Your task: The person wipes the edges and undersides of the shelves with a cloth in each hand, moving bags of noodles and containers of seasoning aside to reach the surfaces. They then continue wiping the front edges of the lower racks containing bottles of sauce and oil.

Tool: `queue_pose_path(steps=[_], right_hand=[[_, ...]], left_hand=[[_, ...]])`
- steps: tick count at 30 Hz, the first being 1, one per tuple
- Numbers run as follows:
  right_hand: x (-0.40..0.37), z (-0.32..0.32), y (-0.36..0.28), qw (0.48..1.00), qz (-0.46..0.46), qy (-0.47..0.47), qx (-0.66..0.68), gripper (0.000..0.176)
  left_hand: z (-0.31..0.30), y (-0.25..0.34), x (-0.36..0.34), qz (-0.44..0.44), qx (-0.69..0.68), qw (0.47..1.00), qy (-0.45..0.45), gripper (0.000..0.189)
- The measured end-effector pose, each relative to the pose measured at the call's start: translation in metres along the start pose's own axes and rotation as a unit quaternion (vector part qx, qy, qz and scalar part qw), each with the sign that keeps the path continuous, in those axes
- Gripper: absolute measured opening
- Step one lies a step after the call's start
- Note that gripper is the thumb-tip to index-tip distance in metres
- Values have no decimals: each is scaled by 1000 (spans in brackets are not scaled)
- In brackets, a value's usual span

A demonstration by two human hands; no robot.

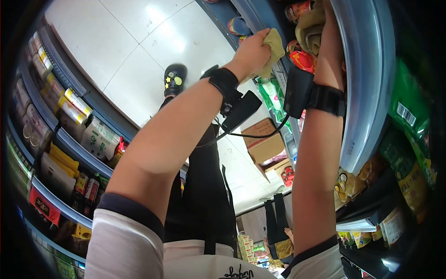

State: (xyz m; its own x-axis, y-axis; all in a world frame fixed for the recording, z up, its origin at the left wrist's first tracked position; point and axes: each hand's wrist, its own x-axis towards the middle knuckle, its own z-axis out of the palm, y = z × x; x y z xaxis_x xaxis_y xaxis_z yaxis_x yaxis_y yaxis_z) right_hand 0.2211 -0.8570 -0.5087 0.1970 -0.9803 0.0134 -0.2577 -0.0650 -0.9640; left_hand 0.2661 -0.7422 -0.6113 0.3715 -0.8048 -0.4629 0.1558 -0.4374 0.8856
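Observation:
My left hand (253, 52) is closed around a yellowish-tan cloth (275, 46), beside the front edge of a shelf. My right forearm reaches in over another shelf level, and my right hand (329, 18) is at the top edge of the view with its fingers hidden. Against it lies a bunched tan cloth (310, 29); whether the fingers grip it does not show. Close to this cloth are a red-labelled tub (297, 11) and a red and yellow package (302, 58). Each wrist wears a black strap with a black box, and a cable hangs between them.
Shelves with clear price-strip edges (367, 88) stand on the right, holding green bags (409, 109). On the left, a shelf unit carries cans (74, 107) and bottles. Cardboard boxes (262, 139) sit on the tiled floor (125, 46). Another person's dark-trousered legs (275, 218) appear below.

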Motion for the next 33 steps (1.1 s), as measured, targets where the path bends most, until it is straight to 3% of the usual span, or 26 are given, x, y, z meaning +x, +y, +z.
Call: queue_pose_path(steps=[5,11,13,14,15,17,18,19,20,22,24,26,27,32,33], right_hand=[[-14,-11,-2,1000,8,2,-5,44],[-25,-25,0,999,33,8,-25,46],[-61,-42,3,995,27,4,-96,47],[-82,-48,3,983,-50,7,-177,46],[-103,-58,-8,981,21,-72,-178,46],[-140,-64,-50,952,-93,-172,-237,45],[-153,-64,-73,932,-189,-160,-263,37],[-160,-72,-91,871,-330,-163,-325,25],[-164,-80,-107,814,-430,-158,-357,27],[-148,-82,-130,763,-496,-143,-389,22],[-110,-68,-130,767,-465,-146,-417,17],[-75,-58,-117,754,-426,-192,-462,18],[-72,-61,-114,730,-448,-218,-468,20],[-106,-111,-114,786,-344,-183,-479,27],[-115,-128,-111,794,-323,-183,-482,32]], left_hand=[[-24,-4,2,-23,-4,998,-58,45],[-55,-23,0,-90,-102,987,-88,44],[-68,-8,-12,-100,-153,980,-83,44],[-75,3,-21,-115,-201,970,-78,43],[-81,10,-25,-102,-228,965,-79,44],[-90,51,-46,-78,-226,969,-61,45],[-94,70,-56,-65,-226,971,-43,47],[-97,87,-61,-10,-210,977,-36,47],[-97,106,-64,1,-210,977,-35,47],[-90,145,-68,104,-196,973,64,43],[-82,171,-56,157,-191,965,90,41],[-72,184,-43,363,19,917,166,43],[-65,183,-39,399,26,893,206,44],[-78,183,-67,338,126,926,109,41],[-80,175,-71,326,161,931,31,43]])
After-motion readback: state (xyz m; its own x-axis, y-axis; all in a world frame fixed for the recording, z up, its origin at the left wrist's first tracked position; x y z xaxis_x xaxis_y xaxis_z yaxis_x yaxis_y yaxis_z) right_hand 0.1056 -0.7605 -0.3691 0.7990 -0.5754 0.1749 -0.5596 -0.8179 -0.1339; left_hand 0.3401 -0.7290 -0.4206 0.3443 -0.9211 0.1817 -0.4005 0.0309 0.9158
